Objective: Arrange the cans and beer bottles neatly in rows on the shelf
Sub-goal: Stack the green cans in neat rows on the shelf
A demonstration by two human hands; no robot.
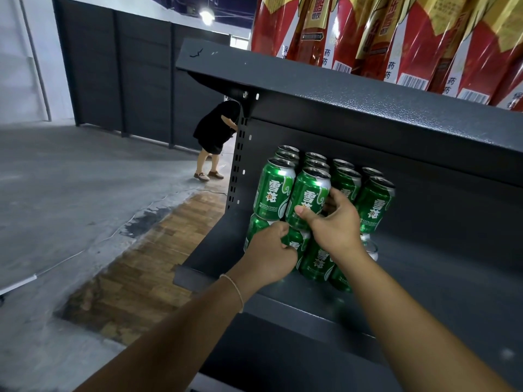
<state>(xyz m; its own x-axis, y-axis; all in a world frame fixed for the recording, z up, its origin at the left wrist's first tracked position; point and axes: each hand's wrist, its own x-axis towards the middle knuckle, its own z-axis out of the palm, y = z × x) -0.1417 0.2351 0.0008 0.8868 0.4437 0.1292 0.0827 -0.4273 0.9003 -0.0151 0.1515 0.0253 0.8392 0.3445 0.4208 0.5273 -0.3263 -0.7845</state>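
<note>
Several green beer cans stand stacked in two layers at the left end of a dark grey metal shelf [424, 278]. My right hand [334, 222] grips the front can of the upper layer's second column [308, 193], thumb on its label and fingers round its right side. My left hand [268, 250] is curled round a lower-layer can [298, 244] beneath it. Another upper can [271, 190] stands at the front left corner, and one more [373, 205] to the right. A can top [370, 247] shows low behind my right wrist.
The shelf above [368, 108] overhangs the cans closely and carries red and gold packaged goods [396, 38]. A perforated upright [237, 165] bounds the shelf on the left. A person in black [215, 134] bends over in the aisle beyond. The shelf's right part is bare.
</note>
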